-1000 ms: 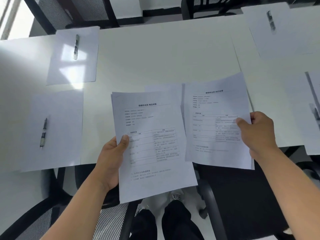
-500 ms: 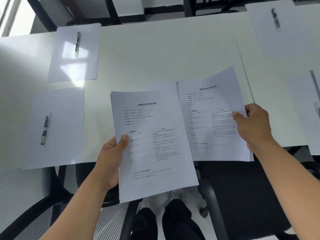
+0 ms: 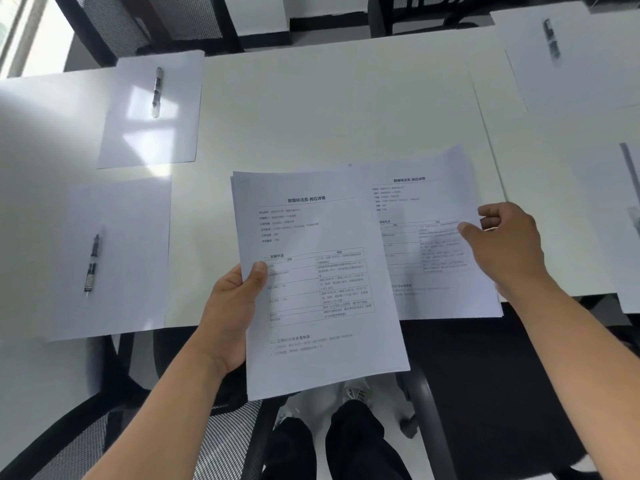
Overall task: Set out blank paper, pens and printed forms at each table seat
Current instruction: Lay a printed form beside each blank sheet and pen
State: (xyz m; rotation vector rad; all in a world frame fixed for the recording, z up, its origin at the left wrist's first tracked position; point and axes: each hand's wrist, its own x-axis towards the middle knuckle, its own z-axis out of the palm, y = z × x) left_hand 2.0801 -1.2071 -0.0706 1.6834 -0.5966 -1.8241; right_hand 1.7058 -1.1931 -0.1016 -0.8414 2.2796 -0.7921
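My left hand point(image 3: 235, 313) grips a stack of printed forms point(image 3: 322, 278) by its left edge, above the table's near edge. My right hand point(image 3: 509, 251) pinches the right edge of a single printed form point(image 3: 426, 244), which lies low over the white table point(image 3: 329, 109) with its far corner lifted. A blank sheet point(image 3: 325, 168) peeks out behind the two. At the left, two blank sheets point(image 3: 128, 244) point(image 3: 169, 133) each carry a pen point(image 3: 91, 263) point(image 3: 156, 91). A third sheet with a pen point(image 3: 550, 39) lies at the far right.
Black mesh chairs point(image 3: 145, 26) stand along the far side and one black chair point(image 3: 485, 393) sits under the near edge. Another sheet point(image 3: 623, 230) lies at the right edge. My legs and shoes point(image 3: 332, 427) show below.
My right hand has carried the single form down and forward onto the table, away from the stack. The left hand and its stack have stayed almost still.
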